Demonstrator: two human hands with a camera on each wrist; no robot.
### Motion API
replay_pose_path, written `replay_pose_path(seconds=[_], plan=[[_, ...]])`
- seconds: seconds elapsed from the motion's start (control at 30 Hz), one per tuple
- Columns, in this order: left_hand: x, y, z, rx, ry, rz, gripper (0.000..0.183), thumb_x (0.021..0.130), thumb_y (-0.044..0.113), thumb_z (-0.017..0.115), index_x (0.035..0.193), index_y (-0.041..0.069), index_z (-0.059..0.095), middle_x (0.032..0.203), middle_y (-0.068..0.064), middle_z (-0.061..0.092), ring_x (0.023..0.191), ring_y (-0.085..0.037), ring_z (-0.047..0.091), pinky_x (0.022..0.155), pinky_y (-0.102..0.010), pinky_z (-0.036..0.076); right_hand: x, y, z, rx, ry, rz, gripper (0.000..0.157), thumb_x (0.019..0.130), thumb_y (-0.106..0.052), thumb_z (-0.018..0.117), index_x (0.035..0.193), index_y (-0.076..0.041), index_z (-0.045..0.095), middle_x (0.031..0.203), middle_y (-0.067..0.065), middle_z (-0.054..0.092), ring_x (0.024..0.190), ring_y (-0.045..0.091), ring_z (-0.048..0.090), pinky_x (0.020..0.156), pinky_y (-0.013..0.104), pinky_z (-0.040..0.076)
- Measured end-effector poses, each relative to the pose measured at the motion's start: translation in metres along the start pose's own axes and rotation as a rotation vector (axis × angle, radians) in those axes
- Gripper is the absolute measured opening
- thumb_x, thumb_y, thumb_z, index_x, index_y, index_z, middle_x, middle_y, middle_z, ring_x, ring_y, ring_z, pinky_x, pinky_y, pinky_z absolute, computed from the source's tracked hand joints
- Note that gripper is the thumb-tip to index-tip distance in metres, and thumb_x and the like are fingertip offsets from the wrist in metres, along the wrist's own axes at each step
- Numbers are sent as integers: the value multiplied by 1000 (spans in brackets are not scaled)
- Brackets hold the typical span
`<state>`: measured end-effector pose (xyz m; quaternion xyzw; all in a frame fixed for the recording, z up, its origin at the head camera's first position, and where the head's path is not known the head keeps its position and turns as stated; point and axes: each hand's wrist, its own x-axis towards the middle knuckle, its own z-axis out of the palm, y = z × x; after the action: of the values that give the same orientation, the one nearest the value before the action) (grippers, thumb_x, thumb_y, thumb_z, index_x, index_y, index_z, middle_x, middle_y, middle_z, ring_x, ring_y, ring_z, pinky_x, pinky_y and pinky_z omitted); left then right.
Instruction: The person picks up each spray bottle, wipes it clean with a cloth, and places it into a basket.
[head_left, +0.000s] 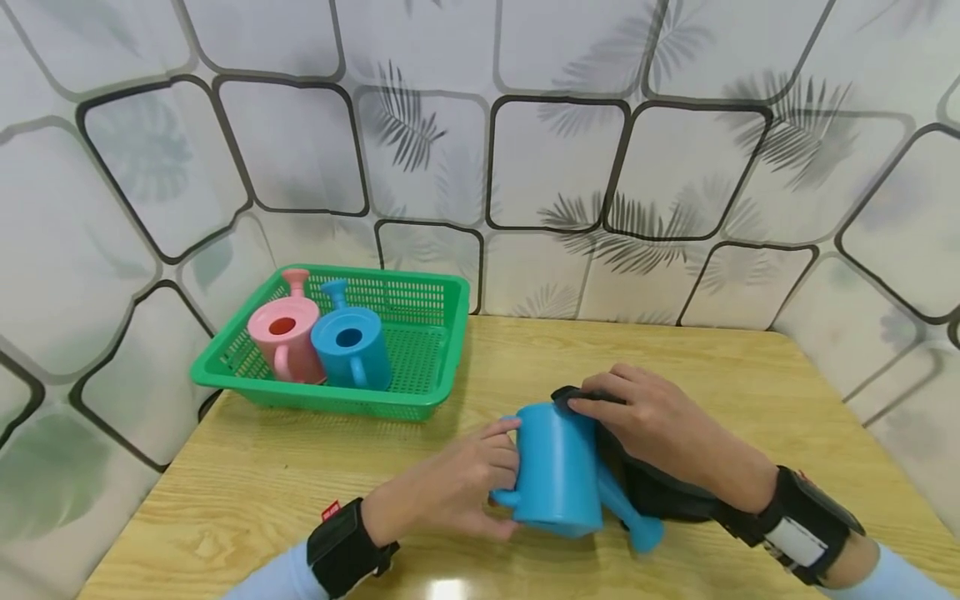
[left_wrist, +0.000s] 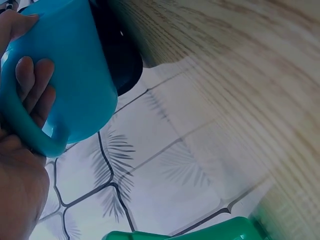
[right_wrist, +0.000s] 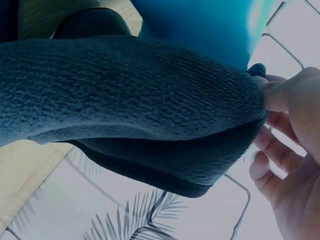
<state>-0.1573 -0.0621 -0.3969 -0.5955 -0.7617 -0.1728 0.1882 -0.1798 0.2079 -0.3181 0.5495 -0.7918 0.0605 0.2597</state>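
Observation:
A blue toy watering can (head_left: 557, 471) is held tilted just above or on the table, its spout (head_left: 617, 502) slanting down to the right. My left hand (head_left: 456, 483) grips it from the left; in the left wrist view the fingers pass through the loop of the handle (left_wrist: 31, 131) and lie against the wall. My right hand (head_left: 654, 421) pinches an edge of a dark cloth (head_left: 660, 492) at the can's top rim. Towelling texture shows on the cloth (right_wrist: 130, 90) in the right wrist view, where it hangs in a broad fold beside the can.
A green plastic basket (head_left: 435, 400) stands at the back left of the wooden table (head_left: 300, 500). Inside it are a pink watering can (head_left: 296, 337) and another blue watering can (head_left: 367, 350), both upright on its left side. A patterned wall (head_left: 555, 167) closes off the back.

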Motion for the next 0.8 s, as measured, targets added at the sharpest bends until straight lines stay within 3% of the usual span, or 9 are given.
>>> replay_pose_path(seconds=[0.17, 0.37, 0.6, 0.8], plan=[[-1, 2, 2, -34, -13, -35, 34, 71, 31, 77, 62, 15, 49, 71, 7, 55, 84, -11, 52, 118, -41, 23, -2, -5, 2, 69, 17, 66, 42, 65, 6, 80, 105, -7, 74, 98, 10, 67, 84, 20, 63, 60, 33, 59], [-1, 0, 1, -5, 10, -13, 35, 71, 32, 75, 62, 14, 47, 70, 6, 54, 83, -11, 51, 117, -42, 25, -3, -6, 7, 126, 54, 101, 47, 65, 10, 79, 110, -5, 71, 100, 14, 65, 88, 23, 61, 64, 36, 59], [0, 0, 1, -25, -9, -26, 34, 75, 33, 75, 63, 14, 49, 70, 6, 54, 84, -10, 51, 117, -41, 24, -6, -2, 11, 92, -4, 60, 44, 66, 6, 81, 107, -6, 72, 106, 13, 66, 97, 28, 55, 76, 39, 56], [-1, 0, 3, -56, -22, -62, 32, 75, 33, 76, 67, 15, 51, 72, 7, 54, 86, -9, 50, 118, -40, 22, -7, -6, 13, 69, 17, -2, 43, 63, 2, 83, 104, -8, 74, 104, 12, 68, 93, 26, 57, 68, 37, 59]])
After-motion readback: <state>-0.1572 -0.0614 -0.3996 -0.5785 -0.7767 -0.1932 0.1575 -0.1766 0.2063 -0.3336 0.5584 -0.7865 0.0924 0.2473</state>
